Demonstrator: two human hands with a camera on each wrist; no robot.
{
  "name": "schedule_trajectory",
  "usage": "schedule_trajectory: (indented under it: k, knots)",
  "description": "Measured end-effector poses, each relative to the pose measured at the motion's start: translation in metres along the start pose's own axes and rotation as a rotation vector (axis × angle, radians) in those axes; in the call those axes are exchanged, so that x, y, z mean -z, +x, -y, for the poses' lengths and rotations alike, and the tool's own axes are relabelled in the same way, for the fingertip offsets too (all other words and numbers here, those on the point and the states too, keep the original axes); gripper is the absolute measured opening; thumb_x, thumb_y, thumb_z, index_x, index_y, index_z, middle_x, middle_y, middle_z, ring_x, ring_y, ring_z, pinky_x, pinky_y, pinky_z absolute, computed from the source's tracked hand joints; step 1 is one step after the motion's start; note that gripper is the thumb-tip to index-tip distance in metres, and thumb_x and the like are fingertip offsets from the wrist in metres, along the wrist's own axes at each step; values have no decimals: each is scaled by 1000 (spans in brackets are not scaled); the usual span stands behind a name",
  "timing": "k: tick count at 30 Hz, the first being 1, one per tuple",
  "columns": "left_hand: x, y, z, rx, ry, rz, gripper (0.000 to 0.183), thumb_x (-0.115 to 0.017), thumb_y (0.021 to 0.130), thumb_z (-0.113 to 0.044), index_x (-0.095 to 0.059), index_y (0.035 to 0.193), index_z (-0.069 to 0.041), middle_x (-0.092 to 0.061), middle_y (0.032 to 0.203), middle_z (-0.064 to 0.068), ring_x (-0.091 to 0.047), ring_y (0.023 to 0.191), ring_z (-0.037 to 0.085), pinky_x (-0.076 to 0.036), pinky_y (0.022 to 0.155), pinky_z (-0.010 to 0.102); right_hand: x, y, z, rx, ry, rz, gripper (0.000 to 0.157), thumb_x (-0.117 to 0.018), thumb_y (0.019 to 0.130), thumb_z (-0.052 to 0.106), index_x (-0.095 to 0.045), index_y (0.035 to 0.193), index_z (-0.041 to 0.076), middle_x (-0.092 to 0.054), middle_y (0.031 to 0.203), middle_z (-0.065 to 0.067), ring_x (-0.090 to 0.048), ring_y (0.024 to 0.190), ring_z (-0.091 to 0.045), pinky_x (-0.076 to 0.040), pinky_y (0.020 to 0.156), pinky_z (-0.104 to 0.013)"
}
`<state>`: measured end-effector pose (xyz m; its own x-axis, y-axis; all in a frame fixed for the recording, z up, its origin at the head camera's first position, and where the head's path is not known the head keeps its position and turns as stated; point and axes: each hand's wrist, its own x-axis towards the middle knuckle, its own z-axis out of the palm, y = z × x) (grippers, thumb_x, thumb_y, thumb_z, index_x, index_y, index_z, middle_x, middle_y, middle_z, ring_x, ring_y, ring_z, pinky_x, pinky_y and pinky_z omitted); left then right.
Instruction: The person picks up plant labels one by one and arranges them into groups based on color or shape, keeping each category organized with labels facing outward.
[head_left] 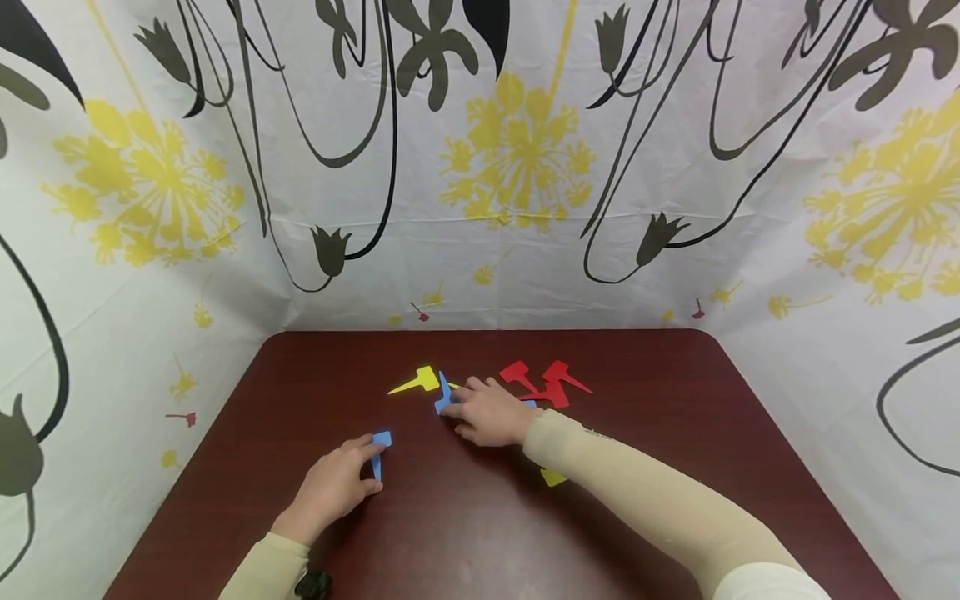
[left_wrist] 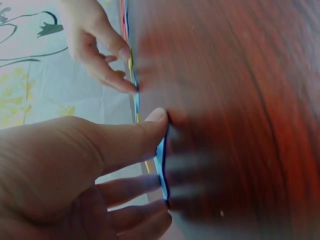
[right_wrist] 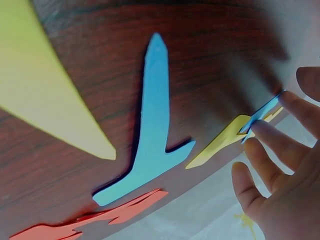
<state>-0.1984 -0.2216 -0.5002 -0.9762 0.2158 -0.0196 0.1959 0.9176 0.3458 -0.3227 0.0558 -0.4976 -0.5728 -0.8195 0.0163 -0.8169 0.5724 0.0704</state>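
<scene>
My left hand [head_left: 335, 487] rests at the left of the table, its thumb and a finger touching the two ends of a flat blue T-shaped plant label [head_left: 377, 458]. In the left wrist view, this blue label [left_wrist: 161, 165] lies on the wood under the fingertips. Farther forward, my right hand [head_left: 491, 412] is spread, fingertips touching a second blue label [head_left: 443, 396]. Beside that one lies a yellow label [head_left: 425, 379]. In the right wrist view, another yellow label [right_wrist: 220, 142] lies partly beneath the touched blue label [right_wrist: 265, 110].
Several red labels [head_left: 555, 392] lie beyond the right wrist. Another blue label [right_wrist: 154, 115] and a yellow label [right_wrist: 45, 85] are partly hidden by the right arm in the head view. A patterned cloth [head_left: 495, 283] hangs around the dark wooden table [head_left: 465, 533].
</scene>
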Motion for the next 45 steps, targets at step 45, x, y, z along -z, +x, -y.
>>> schedule_trajectory:
  k: [45]
  knots:
    - [20, -3, 42, -37, -28, 77, 62, -84, 83, -19, -61, 140, -11, -48, 149, 19, -52, 129, 41, -48, 96, 59, 0, -15, 14, 59, 88, 25, 44, -69, 94, 36, -61, 134, 19, -57, 131, -2, -58, 111, -14, -54, 93, -32]
